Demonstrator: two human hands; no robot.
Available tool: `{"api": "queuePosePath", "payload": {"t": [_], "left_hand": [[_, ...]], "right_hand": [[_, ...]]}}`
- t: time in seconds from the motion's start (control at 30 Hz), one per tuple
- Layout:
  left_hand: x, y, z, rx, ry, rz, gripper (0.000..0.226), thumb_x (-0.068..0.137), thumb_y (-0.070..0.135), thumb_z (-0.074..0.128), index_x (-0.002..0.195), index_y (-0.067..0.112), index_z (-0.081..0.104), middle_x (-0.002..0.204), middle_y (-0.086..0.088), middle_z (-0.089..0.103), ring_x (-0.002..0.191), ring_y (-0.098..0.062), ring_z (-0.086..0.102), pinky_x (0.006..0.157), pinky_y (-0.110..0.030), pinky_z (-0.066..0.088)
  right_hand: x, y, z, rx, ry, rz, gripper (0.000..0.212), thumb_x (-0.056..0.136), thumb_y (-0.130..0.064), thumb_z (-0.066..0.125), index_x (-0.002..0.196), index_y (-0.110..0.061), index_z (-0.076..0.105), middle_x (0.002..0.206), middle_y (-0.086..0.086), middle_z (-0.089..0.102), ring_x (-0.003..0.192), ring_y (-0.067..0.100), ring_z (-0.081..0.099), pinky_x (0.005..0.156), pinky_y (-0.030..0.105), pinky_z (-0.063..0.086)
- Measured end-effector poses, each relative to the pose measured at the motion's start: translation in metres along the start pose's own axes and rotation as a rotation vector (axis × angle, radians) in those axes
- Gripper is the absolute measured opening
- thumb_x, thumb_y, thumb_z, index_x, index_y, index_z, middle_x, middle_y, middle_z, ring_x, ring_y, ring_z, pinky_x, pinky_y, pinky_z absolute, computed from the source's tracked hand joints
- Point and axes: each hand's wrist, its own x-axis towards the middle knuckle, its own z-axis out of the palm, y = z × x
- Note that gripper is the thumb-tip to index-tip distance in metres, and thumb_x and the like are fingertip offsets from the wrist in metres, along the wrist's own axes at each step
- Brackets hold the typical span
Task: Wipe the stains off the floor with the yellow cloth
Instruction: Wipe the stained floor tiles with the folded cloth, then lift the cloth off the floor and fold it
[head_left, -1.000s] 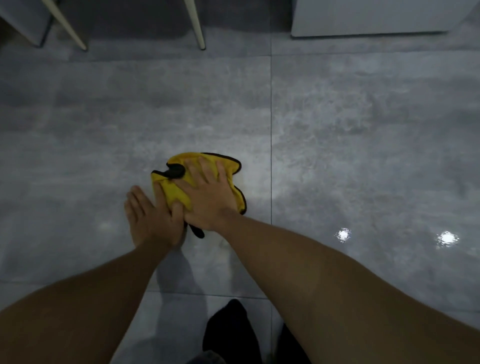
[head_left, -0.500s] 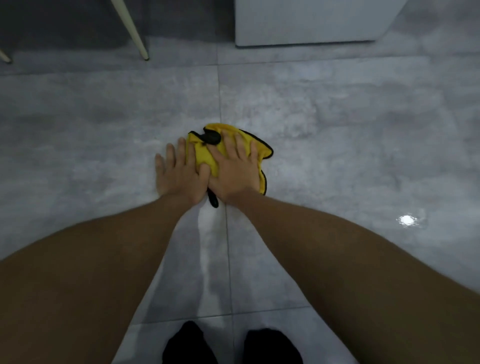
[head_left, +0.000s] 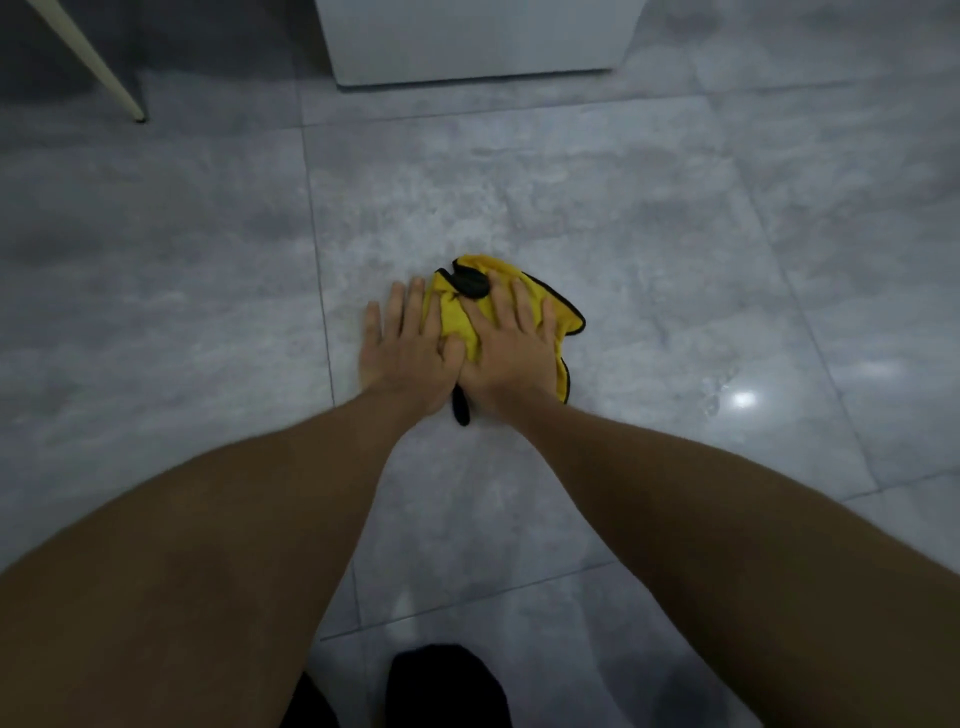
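Note:
A crumpled yellow cloth with black edging lies on the grey tiled floor, just right of a grout line. My right hand presses flat on top of it with the fingers spread. My left hand lies flat beside it on the left, thumb side against the cloth and fingers mostly on bare tile. Both arms are stretched forward. No distinct stain shows around the cloth; the tile looks mottled and glossy.
A white cabinet base stands at the far edge of the floor. A pale chair leg slants down at the top left. A bright light reflection sits to the right of the cloth. My dark feet are at the bottom.
Both hands have pushed the cloth forward and to the right, from left of the grout line across to its right side. The left hand has closed up against the right.

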Motion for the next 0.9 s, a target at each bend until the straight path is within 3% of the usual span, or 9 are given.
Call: {"api": "queuePosePath", "payload": {"t": [0.17, 0.33, 0.43, 0.53, 0.7, 0.9], "left_hand": [[-0.027, 0.04, 0.012, 0.006, -0.102, 0.121, 0.07, 0.099, 0.051, 0.008, 0.155, 0.014, -0.012, 0.165, -0.003, -0.021, 0.15, -0.025, -0.021, 0.12, -0.048, -0.014], [-0.051, 0.06, -0.008, 0.034, -0.307, 0.277, 0.075, 0.098, 0.063, 0.011, 0.158, 0.021, -0.011, 0.166, 0.0, -0.017, 0.152, -0.027, -0.015, 0.121, -0.051, -0.007], [-0.064, 0.065, -0.048, 0.057, -0.359, 0.343, 0.075, 0.097, 0.067, 0.01, 0.157, 0.03, -0.012, 0.167, 0.003, -0.011, 0.153, -0.025, -0.007, 0.121, -0.051, -0.002], [-0.072, 0.075, -0.108, 0.155, -0.294, 0.397, 0.071, 0.096, 0.067, 0.006, 0.155, 0.034, -0.014, 0.168, 0.003, -0.005, 0.153, -0.026, 0.002, 0.121, -0.052, 0.007], [-0.107, 0.118, -0.214, 0.204, -0.081, 0.495, 0.068, 0.096, 0.065, 0.001, 0.155, 0.036, -0.014, 0.167, -0.003, 0.007, 0.151, -0.029, 0.018, 0.118, -0.052, 0.02], [-0.158, 0.197, -0.3, 0.129, 0.075, 0.596, 0.07, 0.091, 0.072, 0.001, 0.154, 0.045, -0.01, 0.164, -0.002, 0.024, 0.147, -0.031, 0.027, 0.116, -0.053, 0.024]], "right_hand": [[-0.053, 0.032, -0.01, 0.084, 0.057, 0.028, 0.056, 0.097, -0.045, 0.053, 0.15, -0.026, 0.049, 0.161, 0.012, 0.039, 0.149, 0.035, 0.03, 0.117, 0.059, 0.022], [-0.098, 0.045, -0.028, 0.212, 0.076, 0.066, 0.06, 0.085, -0.048, 0.042, 0.131, -0.019, 0.068, 0.14, 0.013, 0.059, 0.11, 0.04, 0.056, 0.095, 0.047, 0.039], [-0.109, 0.045, -0.057, 0.358, 0.072, 0.135, 0.063, 0.086, -0.059, 0.036, 0.115, -0.017, 0.073, 0.126, 0.008, 0.061, 0.106, 0.034, 0.06, 0.079, 0.041, 0.048], [-0.116, 0.045, -0.103, 0.349, 0.217, 0.162, 0.053, 0.09, -0.059, 0.04, 0.113, -0.024, 0.072, 0.121, 0.002, 0.06, 0.095, 0.03, 0.066, 0.069, 0.036, 0.049], [-0.126, 0.051, -0.208, 0.34, 0.44, 0.179, 0.03, 0.095, -0.05, 0.051, 0.101, -0.028, 0.07, 0.105, -0.004, 0.06, 0.086, 0.025, 0.065, 0.069, 0.037, 0.05], [-0.175, 0.084, -0.329, 0.304, 0.663, 0.249, 0.032, 0.092, -0.057, 0.043, 0.073, -0.036, 0.058, 0.083, -0.014, 0.052, 0.068, 0.009, 0.054, 0.057, 0.027, 0.033]]}}
